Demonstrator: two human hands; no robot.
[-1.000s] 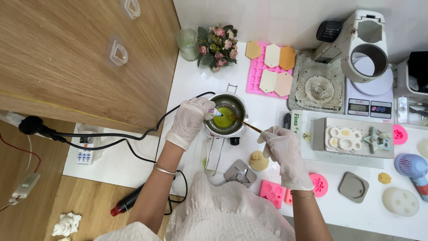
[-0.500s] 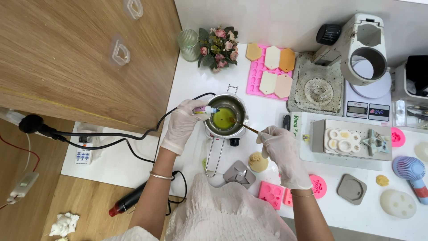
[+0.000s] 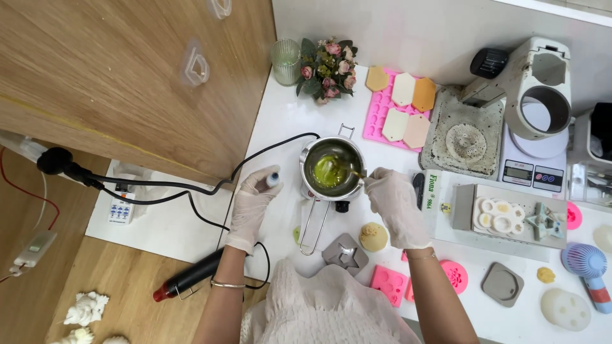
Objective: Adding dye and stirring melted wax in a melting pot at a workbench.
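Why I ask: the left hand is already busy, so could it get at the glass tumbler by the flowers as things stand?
Probably not at once. The left hand holds a small dropper bottle. The ribbed glass tumbler stands up the white table, with bare surface between and only the black cord crossing.

pink flowers (image 3: 325, 67), kitchen scale (image 3: 532, 167), blue hand fan (image 3: 585, 264)

Right hand (image 3: 396, 207) stirs green liquid in metal pot (image 3: 331, 169); left hand (image 3: 250, 204) grips small bottle (image 3: 272, 179) beside it.
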